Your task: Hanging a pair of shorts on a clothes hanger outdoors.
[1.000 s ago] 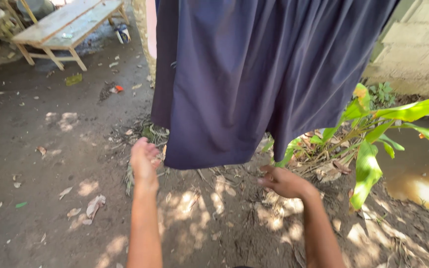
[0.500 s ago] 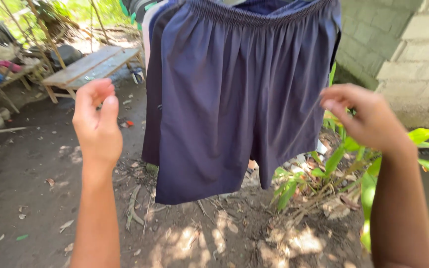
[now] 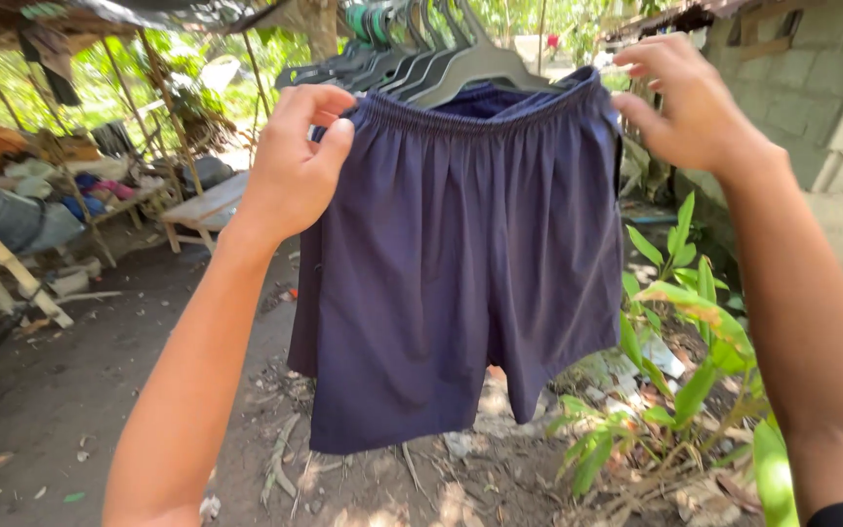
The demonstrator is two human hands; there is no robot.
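Both hands have risen to the waistband, the left hand (image 3: pixel 295 166) pinching the navy shorts (image 3: pixel 461 263) between thumb and fingers, the right hand (image 3: pixel 690 102) loosely curled just beside it, where tugging might slide them off the grey hanger (image 3: pixel 475 66).

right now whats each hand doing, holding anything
Left hand: closed, pinching the waistband of the navy shorts at its left corner.
Right hand: fingers curled at the waistband's right corner; its grip cannot be told.
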